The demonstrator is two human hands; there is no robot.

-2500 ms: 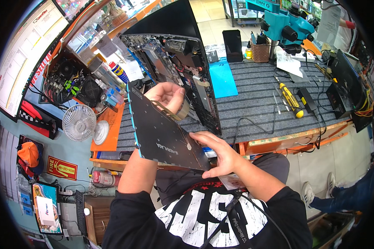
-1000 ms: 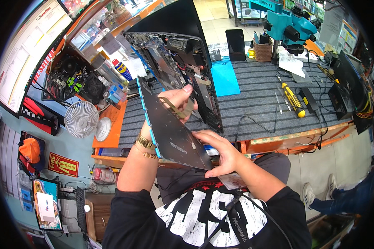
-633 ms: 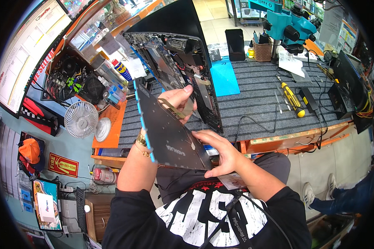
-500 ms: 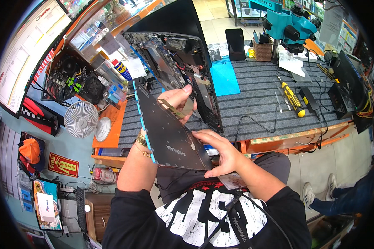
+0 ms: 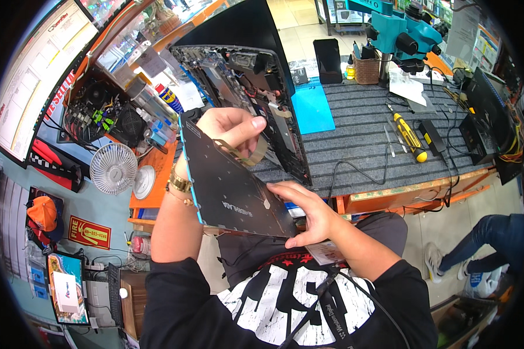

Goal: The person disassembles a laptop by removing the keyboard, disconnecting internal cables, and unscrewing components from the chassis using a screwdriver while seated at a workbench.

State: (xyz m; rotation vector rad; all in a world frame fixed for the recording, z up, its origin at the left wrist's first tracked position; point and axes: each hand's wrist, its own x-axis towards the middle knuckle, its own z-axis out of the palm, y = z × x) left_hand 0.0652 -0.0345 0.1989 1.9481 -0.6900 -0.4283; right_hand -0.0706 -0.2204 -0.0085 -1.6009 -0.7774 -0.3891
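A thin black panel (image 5: 227,186) with a blue-edged left side is tilted in front of me. My right hand (image 5: 305,212) grips its lower right, thumb underneath and fingers over the edge. My left hand (image 5: 233,131) is behind the panel, fingers curled on a tan, translucent flexible strip (image 5: 253,154) at the panel's upper edge; its lower fingers are partly hidden. Beyond both hands an opened laptop (image 5: 262,104) with exposed inner parts stands on edge on the grey striped mat (image 5: 355,145).
Around the laptop are a blue mat (image 5: 313,110), a yellow tool (image 5: 409,136), cables, a teal microscope (image 5: 407,35) and a spray can (image 5: 169,98). A white fan (image 5: 113,168) stands left, a black device (image 5: 474,136) right. Another person's legs (image 5: 489,244) are at the lower right.
My left hand has moved leftward and slightly up compared with a moment ago, carrying the panel's top edge with it. My right hand stays about in place. The other person's legs have shifted.
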